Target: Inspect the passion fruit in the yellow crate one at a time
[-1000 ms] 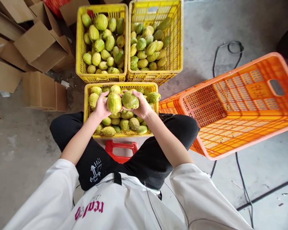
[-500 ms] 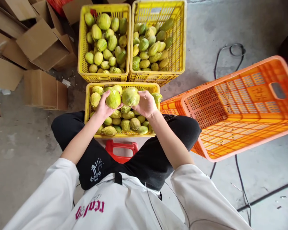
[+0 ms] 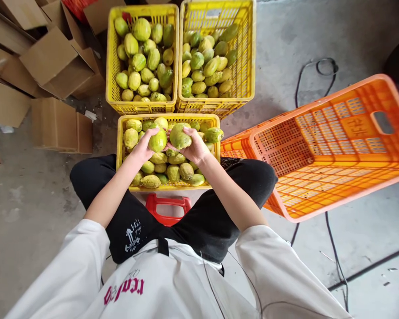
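Note:
My left hand [image 3: 142, 148] is closed around a glossy yellow-green, papaya-like fruit [image 3: 158, 141], thumb on top. A duller, rounder fruit [image 3: 179, 137] of the same kind sits in my right hand [image 3: 197, 149], its thumb and fingers wrapped about it. Both fruits are held side by side above the near yellow crate [image 3: 173, 188], which is filled with more such fruit. My fingers partly hide the undersides of the two held fruits. A longer green-yellow fruit [image 3: 214, 135] rests at the crate's right rim.
Two taller yellow crates, left [image 3: 142, 104] and right [image 3: 216, 103], hold fruit beyond the near one. An orange crate [image 3: 346, 208] lies tilted at my right. Cardboard boxes [image 3: 53, 124] pile up at the left. A red plastic handle [image 3: 168, 199] shows between my legs. Black cable [image 3: 334, 248] crosses the floor.
My right hand has turned its fruit and moved slightly left and down, with the thumb now across the top. My left hand still holds its fruit, slightly turned.

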Demonstrator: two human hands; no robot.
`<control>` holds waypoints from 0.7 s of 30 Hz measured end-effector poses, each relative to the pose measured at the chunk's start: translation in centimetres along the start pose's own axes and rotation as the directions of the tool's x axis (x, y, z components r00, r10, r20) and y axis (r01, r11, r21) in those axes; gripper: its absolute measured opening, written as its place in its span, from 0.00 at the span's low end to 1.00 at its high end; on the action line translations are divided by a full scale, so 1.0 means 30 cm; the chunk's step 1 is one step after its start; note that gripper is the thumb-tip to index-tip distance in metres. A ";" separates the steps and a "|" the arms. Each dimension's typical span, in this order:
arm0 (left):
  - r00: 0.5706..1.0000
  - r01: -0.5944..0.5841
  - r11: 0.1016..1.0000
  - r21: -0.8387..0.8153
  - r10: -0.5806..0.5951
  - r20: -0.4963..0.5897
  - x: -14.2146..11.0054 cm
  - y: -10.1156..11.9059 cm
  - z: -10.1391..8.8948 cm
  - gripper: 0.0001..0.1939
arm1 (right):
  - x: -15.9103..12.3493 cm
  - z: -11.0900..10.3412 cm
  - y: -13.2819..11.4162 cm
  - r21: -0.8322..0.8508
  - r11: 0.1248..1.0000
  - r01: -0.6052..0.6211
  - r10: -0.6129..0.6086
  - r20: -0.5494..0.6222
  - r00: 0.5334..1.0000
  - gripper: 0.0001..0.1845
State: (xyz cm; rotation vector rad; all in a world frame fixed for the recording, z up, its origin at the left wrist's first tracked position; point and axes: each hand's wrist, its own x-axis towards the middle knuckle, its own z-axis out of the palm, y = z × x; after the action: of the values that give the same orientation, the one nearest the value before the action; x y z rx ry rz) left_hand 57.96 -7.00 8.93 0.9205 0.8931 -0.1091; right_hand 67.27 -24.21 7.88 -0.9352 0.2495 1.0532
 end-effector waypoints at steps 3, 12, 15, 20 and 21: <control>1.000 -0.024 0.999 0.048 0.024 -0.001 0.012 -0.002 -0.008 0.23 | 0.006 0.001 0.020 -0.009 0.999 0.039 -0.039 -0.025 0.999 0.25; 0.999 0.000 0.996 -0.084 -0.004 -0.052 -0.014 0.040 0.009 0.16 | -0.001 -0.006 0.006 -0.011 1.000 0.028 -0.029 -0.076 0.997 0.24; 0.999 -0.027 0.996 -0.084 0.025 -0.028 -0.015 0.064 0.003 0.14 | 0.001 -0.014 -0.041 -0.023 1.000 0.005 -0.007 -0.068 0.998 0.19; 0.998 -0.042 0.997 -0.063 0.044 0.039 -0.014 0.056 -0.002 0.16 | -0.013 -0.010 -0.071 -0.086 0.996 0.006 -0.014 -0.091 0.996 0.19; 0.997 -0.047 0.997 -0.065 0.050 0.053 -0.018 0.051 -0.001 0.18 | -0.019 -0.004 -0.070 -0.096 0.995 0.005 -0.014 -0.095 0.995 0.19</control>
State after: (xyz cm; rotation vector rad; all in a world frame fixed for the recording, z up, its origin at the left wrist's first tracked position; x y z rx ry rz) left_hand 58.27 -6.18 10.28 0.8750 0.8187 -0.0633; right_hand 68.75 -25.00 9.26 -1.0736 0.2751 1.0201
